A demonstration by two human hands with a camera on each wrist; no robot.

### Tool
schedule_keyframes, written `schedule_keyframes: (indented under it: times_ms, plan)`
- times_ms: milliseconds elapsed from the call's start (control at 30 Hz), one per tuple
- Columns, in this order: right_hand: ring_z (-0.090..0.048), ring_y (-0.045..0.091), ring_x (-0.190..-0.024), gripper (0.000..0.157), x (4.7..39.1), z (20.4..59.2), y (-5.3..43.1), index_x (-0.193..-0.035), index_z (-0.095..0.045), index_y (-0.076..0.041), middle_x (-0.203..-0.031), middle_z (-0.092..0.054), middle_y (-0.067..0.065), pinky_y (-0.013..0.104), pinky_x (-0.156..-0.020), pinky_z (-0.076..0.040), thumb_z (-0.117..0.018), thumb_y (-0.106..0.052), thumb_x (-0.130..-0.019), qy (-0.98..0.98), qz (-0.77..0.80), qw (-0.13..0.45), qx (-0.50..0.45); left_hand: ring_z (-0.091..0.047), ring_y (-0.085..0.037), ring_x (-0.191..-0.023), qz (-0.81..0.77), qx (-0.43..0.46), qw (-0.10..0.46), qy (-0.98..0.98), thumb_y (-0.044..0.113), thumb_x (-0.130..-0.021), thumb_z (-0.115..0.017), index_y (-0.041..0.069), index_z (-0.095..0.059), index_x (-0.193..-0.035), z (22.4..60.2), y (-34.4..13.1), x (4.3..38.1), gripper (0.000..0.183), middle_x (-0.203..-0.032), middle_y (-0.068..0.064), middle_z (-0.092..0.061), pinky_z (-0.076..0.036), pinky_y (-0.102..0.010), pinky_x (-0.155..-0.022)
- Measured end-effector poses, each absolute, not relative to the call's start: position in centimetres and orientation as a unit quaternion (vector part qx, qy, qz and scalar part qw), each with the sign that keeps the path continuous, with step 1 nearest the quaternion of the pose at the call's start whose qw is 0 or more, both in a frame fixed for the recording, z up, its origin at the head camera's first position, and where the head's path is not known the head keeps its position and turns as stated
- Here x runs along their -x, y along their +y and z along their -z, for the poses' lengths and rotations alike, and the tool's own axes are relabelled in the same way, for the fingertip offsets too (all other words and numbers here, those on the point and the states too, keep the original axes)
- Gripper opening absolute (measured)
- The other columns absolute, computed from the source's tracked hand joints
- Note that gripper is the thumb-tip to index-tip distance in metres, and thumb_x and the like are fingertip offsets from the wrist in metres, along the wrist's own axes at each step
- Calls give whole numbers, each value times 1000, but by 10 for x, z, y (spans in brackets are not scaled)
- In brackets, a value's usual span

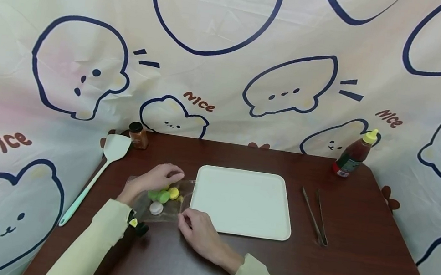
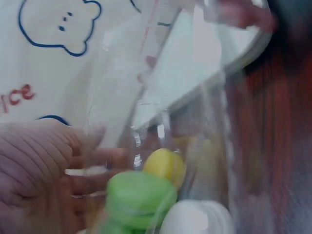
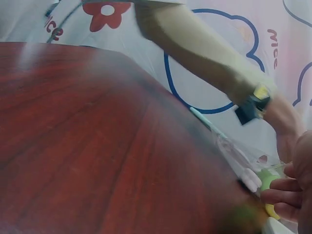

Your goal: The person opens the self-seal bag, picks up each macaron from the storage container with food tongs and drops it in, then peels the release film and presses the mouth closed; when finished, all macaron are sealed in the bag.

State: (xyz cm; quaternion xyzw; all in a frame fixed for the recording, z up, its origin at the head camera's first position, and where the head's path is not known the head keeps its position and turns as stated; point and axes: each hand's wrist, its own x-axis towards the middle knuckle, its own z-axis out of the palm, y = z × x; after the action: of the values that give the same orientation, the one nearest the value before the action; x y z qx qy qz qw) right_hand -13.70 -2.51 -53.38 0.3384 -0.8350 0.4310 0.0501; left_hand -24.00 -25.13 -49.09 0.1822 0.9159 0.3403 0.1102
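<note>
A white cloth backdrop printed with blue-outlined cartoon animals [image 1: 219,78] rises behind a dark reddish-brown wooden table [image 1: 364,247]. Near its middle lies a white rectangular tray with rounded corners [image 1: 243,202], its long axis running left to right. A pale-turquoise long-handled spatula [image 1: 98,175] slants along the table's left edge.

Just left of the tray is a clear plastic bag [image 1: 173,214], its long axis also running across, so its right-hand end points at the tray's left rim — whether the two touch, I cannot tell. Both hands work at that end: the left hand [image 1: 157,178], fingers bent, grips the far side; the right hand [image 1: 202,236], thumb and forefinger drawn nearly together, pinches the near corner. The right is the nearer to the tray, close by its near-left corner.

Beyond reach of this work stand a dark-red bottle with a yellow cap [image 1: 354,156] and, at the right, V-shaped metal tongs [image 1: 313,218]; a small orange-brown jar with a black lid [image 1: 138,136] is at far left. Smallest are the macaron-like rounds inside the bag — green [image 1: 163,196], yellow [image 1: 173,193] and white [image 1: 156,207].
</note>
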Motion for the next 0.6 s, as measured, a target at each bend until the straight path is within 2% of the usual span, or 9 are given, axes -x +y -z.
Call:
schedule_keyframes:
  times_ms: [100, 233, 333, 433, 600]
  plan:
    - [-48, -7, -58, 29, 134, 537, -25, -78, -64, -15, -66, -56, -13, 11, -55, -40, -56, -14, -106, -831, -457, 22, -316, -62, -18, -86, -335, -201, 174, 904, 26, -110, -56, 0, -74, -116, 496, -245, 254, 32, -100, -8, -71, -53, -37, -81]
    - [-62, -3, -58, 35, 128, 540, -26, -83, -71, -7, -68, -67, -7, 15, -57, -50, -52, -19, -110, -805, -520, -43, -283, -54, -15, -73, -356, -199, 203, 890, 24, -109, -58, 2, -74, -100, 501, -242, 258, 28, -85, -4, -64, -46, -31, -71]
    - [-66, 5, -53, 42, 124, 543, -26, -86, -72, -3, -65, -69, -1, 21, -53, -53, -54, -32, -111, -781, -562, -89, -257, -54, -16, -74, -376, -192, 197, 885, 21, -108, -60, 3, -72, -97, 505, -240, 256, 24, -85, -4, -64, -45, -31, -72]
    - [-65, 9, -48, 49, 122, 545, -27, -91, -74, -1, -62, -69, 2, 27, -48, -54, -59, -44, -106, -765, -587, -124, -235, -53, -16, -76, -388, -185, 183, 884, 21, -107, -62, 5, -71, -97, 509, -240, 254, 21, -86, -4, -63, -45, -31, -73]
    - [-65, 12, -45, 53, 123, 546, -32, -91, -74, 3, -64, -71, 8, 33, -44, -56, -63, -47, -103, -744, -619, -173, -183, -53, -17, -76, -405, -168, 168, 883, 28, -109, -59, 6, -70, -96, 515, -240, 255, 28, -84, -5, -61, -44, -31, -73]
